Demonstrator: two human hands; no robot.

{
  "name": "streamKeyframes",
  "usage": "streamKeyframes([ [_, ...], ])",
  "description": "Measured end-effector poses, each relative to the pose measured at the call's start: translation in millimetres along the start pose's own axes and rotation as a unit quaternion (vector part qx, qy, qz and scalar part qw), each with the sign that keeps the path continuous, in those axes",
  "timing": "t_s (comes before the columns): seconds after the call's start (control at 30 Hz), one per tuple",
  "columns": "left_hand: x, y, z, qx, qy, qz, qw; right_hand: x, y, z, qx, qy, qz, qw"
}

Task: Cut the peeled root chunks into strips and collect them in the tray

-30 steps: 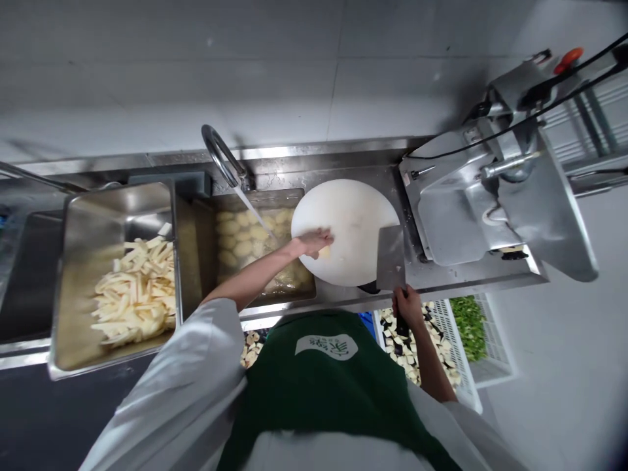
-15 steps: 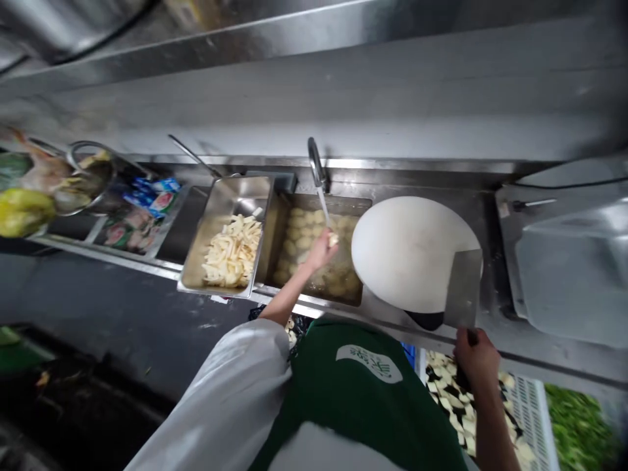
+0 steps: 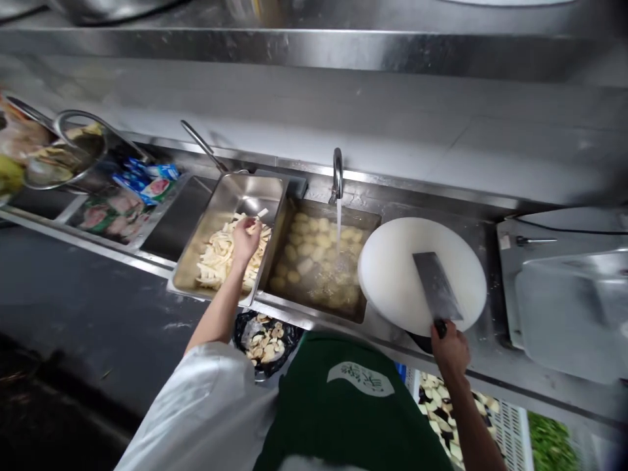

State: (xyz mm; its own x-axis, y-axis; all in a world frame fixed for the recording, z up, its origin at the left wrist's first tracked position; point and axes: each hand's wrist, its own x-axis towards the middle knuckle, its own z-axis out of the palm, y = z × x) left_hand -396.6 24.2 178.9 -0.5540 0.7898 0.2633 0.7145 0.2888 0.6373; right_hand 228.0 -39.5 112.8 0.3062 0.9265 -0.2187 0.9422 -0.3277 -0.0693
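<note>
A steel bench (image 3: 493,343) is running along a tiled wall (image 3: 392,111). The left hand (image 3: 245,239) is hovering over potato strips (image 3: 216,261) in a pan (image 3: 226,190), and I cannot tell its grip. Whole potatoes (image 3: 307,252) are soaking in the sink (image 3: 314,307). The right hand (image 3: 449,350) is clasping the cleaver (image 3: 436,288), which is lying on the white board (image 3: 392,275).

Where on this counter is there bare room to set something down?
Bare: the white cutting board left of the cleaver; the steel pan beyond its potato strips. Crowded: the sink of potatoes, and around the left hand.
</note>
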Motion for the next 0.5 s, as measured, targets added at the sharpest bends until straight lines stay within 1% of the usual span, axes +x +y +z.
streamKeyframes([
  [0.07, 20, 58, 50.3, -0.077, -0.016, 0.06, 0.995, 0, -3, 2, -0.01, 0.002, 0.003, 1.0],
  [0.13, 43, 120, 107.0, -0.154, -0.03, 0.097, 0.983, 0, -4, 5, -0.015, 0.014, -0.004, 1.0],
  [0.17, 55, 148, 134.5, -0.19, -0.039, 0.105, 0.975, 0, -4, 6, -0.014, 0.022, -0.006, 1.0],
  [0.2, 66, 172, 159.4, -0.22, -0.056, 0.112, 0.967, 0, -4, 8, -0.011, 0.029, -0.008, 0.999],
  [0.23, 77, 191, 180.2, -0.236, -0.07, 0.113, 0.963, 0, -3, 10, -0.005, 0.037, -0.007, 0.999],
  [0.27, 85, 204, 195.7, -0.233, -0.083, 0.103, 0.964, 0, -2, 13, 0.001, 0.041, -0.006, 0.999],
  [0.3, 93, 209, 205.2, -0.223, -0.099, 0.092, 0.966, 0, 0, 15, 0.008, 0.046, -0.004, 0.999],
  [0.33, 99, 207, 208.2, -0.208, -0.112, 0.084, 0.968, 0, 1, 18, 0.014, 0.05, -0.003, 0.999],
  [0.37, 105, 199, 205.2, -0.189, -0.124, 0.08, 0.971, -1, 2, 21, 0.02, 0.054, -0.003, 0.998],
  [0.4, 112, 186, 196.9, -0.168, -0.132, 0.081, 0.974, -2, 3, 23, 0.023, 0.059, -0.006, 0.998],
  [0.43, 120, 170, 184.8, -0.144, -0.135, 0.087, 0.976, -3, 3, 25, 0.024, 0.066, -0.01, 0.997],
  [0.5, 144, 135, 155.8, -0.069, -0.123, 0.086, 0.986, -3, 2, 27, 0.022, 0.076, -0.015, 0.997],
])
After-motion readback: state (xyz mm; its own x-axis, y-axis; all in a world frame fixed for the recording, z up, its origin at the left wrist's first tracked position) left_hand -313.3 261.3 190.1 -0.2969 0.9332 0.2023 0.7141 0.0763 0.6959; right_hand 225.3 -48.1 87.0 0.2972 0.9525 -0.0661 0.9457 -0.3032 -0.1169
